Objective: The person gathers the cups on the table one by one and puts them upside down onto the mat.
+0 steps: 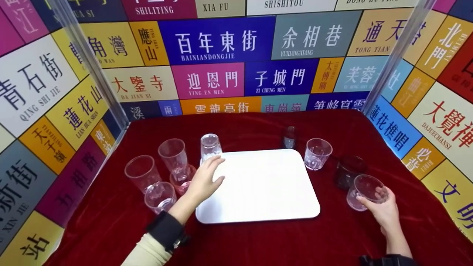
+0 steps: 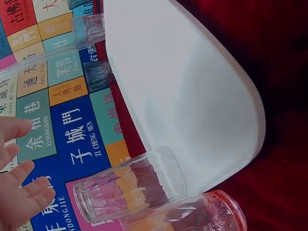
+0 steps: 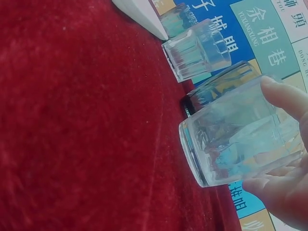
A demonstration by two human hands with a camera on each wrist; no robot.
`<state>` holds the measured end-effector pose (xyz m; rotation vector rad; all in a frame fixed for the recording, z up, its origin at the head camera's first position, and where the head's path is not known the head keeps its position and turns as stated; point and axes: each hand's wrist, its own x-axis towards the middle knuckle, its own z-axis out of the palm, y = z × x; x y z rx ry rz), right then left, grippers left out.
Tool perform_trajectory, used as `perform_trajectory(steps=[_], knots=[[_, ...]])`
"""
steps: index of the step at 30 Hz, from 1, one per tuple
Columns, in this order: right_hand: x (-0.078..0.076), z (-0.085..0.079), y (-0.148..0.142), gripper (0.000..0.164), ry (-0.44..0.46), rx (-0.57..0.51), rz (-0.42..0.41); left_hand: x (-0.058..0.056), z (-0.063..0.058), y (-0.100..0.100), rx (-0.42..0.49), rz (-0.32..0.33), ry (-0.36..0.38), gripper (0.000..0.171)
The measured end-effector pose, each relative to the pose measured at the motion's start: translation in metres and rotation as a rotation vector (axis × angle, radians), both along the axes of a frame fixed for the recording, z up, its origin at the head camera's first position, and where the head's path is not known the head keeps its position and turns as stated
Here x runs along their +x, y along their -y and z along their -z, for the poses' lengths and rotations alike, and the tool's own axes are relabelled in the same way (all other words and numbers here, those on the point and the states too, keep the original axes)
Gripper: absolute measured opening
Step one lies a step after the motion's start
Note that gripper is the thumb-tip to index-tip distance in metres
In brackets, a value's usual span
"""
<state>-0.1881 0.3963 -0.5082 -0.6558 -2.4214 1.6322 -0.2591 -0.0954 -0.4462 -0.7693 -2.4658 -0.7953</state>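
Observation:
My right hand point(image 1: 384, 210) grips a clear glass tumbler point(image 3: 226, 144) near its rim at the right, the thumb on one side and fingers on the other. The tumbler is close over the red cloth, in front of a dark tinted glass point(image 1: 349, 171). My left hand point(image 1: 207, 177) has its fingers spread and nothing in its grasp, above the left edge of a white tray point(image 1: 266, 188). Just beyond its fingertips in the head view, a tall clear glass point(image 2: 130, 185) stands upside down at the tray's far left corner.
Left of the tray cluster several glasses: two tall clear ones point(image 1: 140, 171) point(image 1: 172, 151), a low clear one point(image 1: 160, 195) and a pink-tinted one point(image 1: 188, 175). Behind the tray is a small dark glass point(image 1: 290, 138); a clear faceted tumbler point(image 1: 317, 153) stands at its far right corner. Printed panels enclose the red cloth point(image 1: 273, 244).

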Motion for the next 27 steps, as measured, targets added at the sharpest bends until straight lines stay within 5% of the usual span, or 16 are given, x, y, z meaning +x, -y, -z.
perform_trajectory(steps=[9,15,18,22,24,27], knots=[[0.002,-0.007,0.001,0.092,-0.025,0.015,0.003,0.004,0.004,0.005,0.030,-0.096,0.026,0.046],[0.010,-0.036,0.025,0.085,-0.212,-0.130,-0.009,0.009,0.007,0.007,0.048,-0.131,0.040,0.046],[0.013,-0.049,0.048,0.072,-0.434,-0.343,-0.068,0.011,0.008,0.003,0.050,-0.115,0.041,0.046],[0.008,-0.056,0.084,0.056,-0.751,-0.780,-0.249,0.014,0.009,-0.007,0.061,-0.074,0.055,0.046],[0.002,-0.057,0.102,0.048,-0.820,-0.974,-0.353,0.015,0.009,-0.014,0.077,-0.059,0.063,0.047],[-0.008,-0.054,0.131,0.033,-0.829,-1.097,-0.420,0.019,0.008,-0.027,0.132,-0.036,0.089,0.049]])
